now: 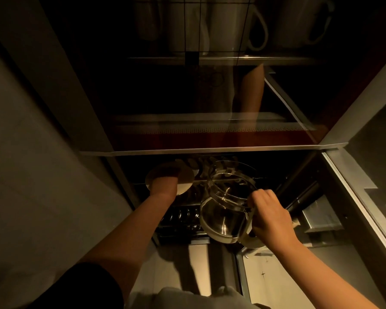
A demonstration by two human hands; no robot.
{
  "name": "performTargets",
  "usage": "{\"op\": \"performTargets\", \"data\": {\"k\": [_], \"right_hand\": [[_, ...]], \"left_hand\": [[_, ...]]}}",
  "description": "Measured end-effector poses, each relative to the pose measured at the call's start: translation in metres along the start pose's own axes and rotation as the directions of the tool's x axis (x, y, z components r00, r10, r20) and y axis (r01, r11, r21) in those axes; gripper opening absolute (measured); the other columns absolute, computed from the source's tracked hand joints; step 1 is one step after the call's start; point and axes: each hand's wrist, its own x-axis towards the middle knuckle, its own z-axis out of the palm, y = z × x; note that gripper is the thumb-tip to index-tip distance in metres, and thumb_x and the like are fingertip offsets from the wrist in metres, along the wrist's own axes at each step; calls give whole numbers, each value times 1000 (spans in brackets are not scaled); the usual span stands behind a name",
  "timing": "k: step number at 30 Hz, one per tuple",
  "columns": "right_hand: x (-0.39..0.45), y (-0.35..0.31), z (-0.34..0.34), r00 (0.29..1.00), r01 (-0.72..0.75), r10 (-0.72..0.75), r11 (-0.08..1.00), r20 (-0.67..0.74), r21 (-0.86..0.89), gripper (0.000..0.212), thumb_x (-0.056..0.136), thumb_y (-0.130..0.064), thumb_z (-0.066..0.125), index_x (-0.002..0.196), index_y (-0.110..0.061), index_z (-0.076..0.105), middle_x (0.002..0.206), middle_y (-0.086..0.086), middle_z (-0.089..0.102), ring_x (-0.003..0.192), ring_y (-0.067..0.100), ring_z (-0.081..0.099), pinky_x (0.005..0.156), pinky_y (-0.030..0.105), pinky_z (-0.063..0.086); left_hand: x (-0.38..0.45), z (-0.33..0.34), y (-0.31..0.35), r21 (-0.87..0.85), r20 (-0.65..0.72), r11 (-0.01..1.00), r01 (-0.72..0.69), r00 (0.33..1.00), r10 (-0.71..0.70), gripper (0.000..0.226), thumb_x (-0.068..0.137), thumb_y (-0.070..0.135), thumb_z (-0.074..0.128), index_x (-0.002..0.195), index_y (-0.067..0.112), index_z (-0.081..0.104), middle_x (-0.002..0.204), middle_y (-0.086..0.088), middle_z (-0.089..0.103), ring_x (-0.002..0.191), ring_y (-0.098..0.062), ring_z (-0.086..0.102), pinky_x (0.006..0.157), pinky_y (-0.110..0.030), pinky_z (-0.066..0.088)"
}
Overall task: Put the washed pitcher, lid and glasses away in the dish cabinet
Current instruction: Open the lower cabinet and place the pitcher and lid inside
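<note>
My right hand point(271, 216) grips the handle of a clear glass pitcher point(226, 206), which is tilted with its mouth facing away from me, in front of the lower cabinet opening. My left hand point(165, 185) reaches into that dim opening and holds a round pale lid point(185, 177); the fingers are mostly hidden behind it. Behind the lid and the pitcher a rack with upright prongs point(201, 166) is faintly visible. I cannot make out any glasses in the dark.
A glass door panel point(210, 97) above reflects my forearm. White mugs point(232, 25) stand on the upper shelf. A metal ledge point(210, 150) runs across above the opening. A dark slotted rack point(183, 217) lies below my left arm. A steel counter point(366, 175) borders the right.
</note>
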Motion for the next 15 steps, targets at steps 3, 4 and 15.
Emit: {"op": "performTargets", "data": {"k": [3,4,15], "right_hand": [[-1,2,1,1000,3,-3,1000,-7,-8,27,64,-12,50,89,-20,47,87,-5,49,83,7,34,44,15,20],[-1,3,1,1000,4,-4,1000,-8,-4,25,64,-13,50,88,-20,48,87,-5,49,82,8,34,44,15,20],[-4,2,1,998,8,-6,999,58,-33,50,51,4,73,90,-18,50,89,-4,52,83,15,44,43,15,20]], "left_hand": [[-9,8,-4,-4,-63,1000,-23,998,23,45,99,43,38,126,10,52,119,-12,58,103,-25,56,83,-34,46],[-13,12,-7,34,-82,998,-61,995,64,51,97,52,35,119,12,58,113,-9,61,98,-24,58,83,-34,47],[-25,27,-27,316,-134,949,3,990,41,31,94,15,46,125,11,47,127,-9,52,119,-26,46,106,-38,32]]}}
